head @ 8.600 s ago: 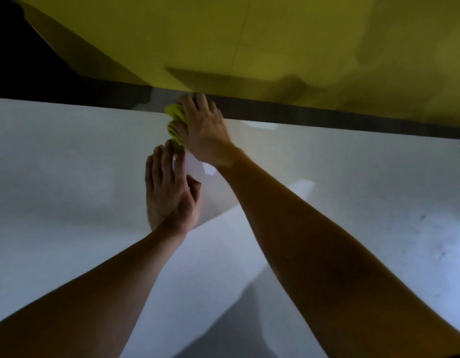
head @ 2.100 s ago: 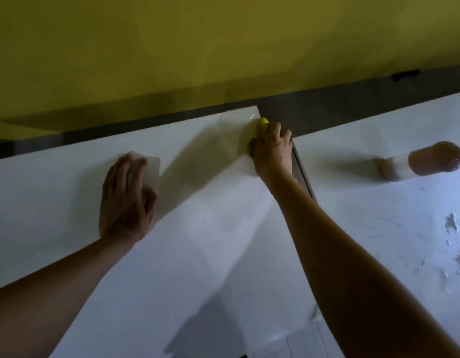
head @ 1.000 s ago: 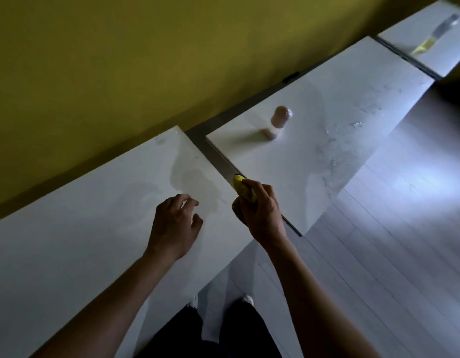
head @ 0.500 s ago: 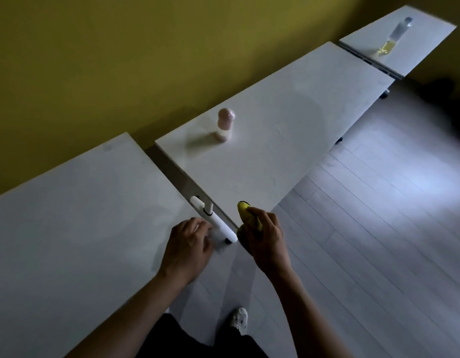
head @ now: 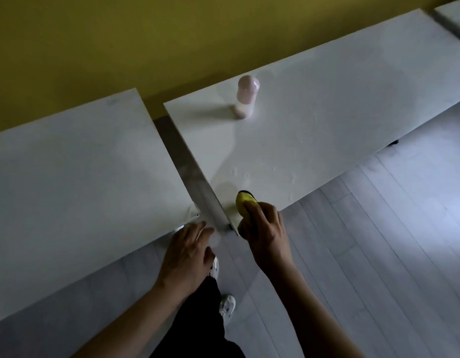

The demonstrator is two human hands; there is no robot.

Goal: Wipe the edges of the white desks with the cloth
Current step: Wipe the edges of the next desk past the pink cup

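Both hands work at the gap between two white desks, seen from the head camera.

Right hand (head: 266,229) curls round a folded yellow cloth (head: 245,204) and presses it at the near left corner of the middle white rectangular desk (head: 327,120). Left hand (head: 186,254) hovers with fingers loosely spread, holding nothing, just off the near right corner of the left white desk (head: 76,166). A pale pink plastic bottle (head: 245,99) stands upright near the middle desk's far left corner. Beyond the desks rises a mustard-yellow wall (head: 146,34); below lies a grey plank floor (head: 378,241), with the person's white shoes (head: 227,307) and black trousers (head: 198,319).
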